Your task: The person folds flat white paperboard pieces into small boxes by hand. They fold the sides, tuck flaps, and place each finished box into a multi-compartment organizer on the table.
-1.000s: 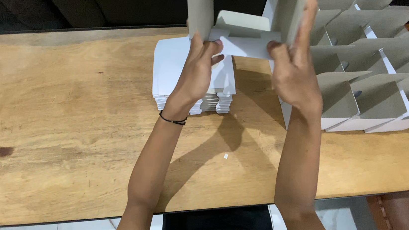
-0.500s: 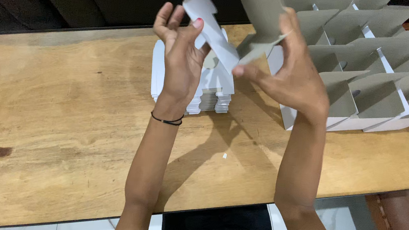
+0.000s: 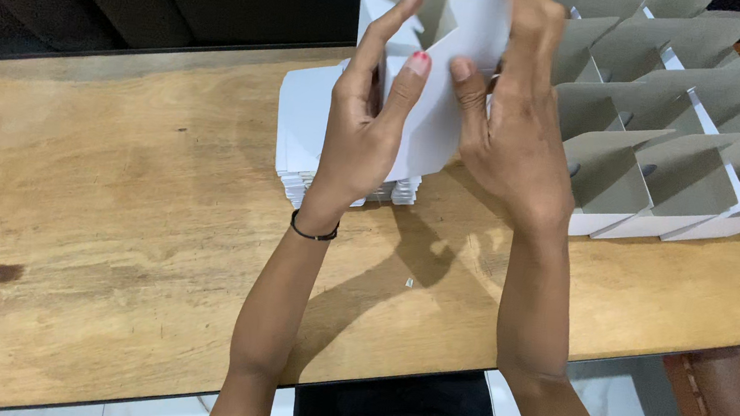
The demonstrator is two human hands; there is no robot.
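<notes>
My left hand and my right hand hold one white cardboard box blank between them, raised above the wooden table. The blank is partly folded, with a white panel facing me and grey flaps at its top. My left thumb and fingers pinch its left side, and my right fingers press on its right side. Behind my left hand a stack of flat white blanks lies on the table.
Several folded boxes with grey insides stand in rows at the right of the table. A dark wall runs behind the table's far edge. White floor tiles show below the near edge, and a brown seat is at the lower right.
Both hands have turned and refolded the blank: the open box shape of a second ago has collapsed, and a flat white panel faces me. My hands have come closer together.
</notes>
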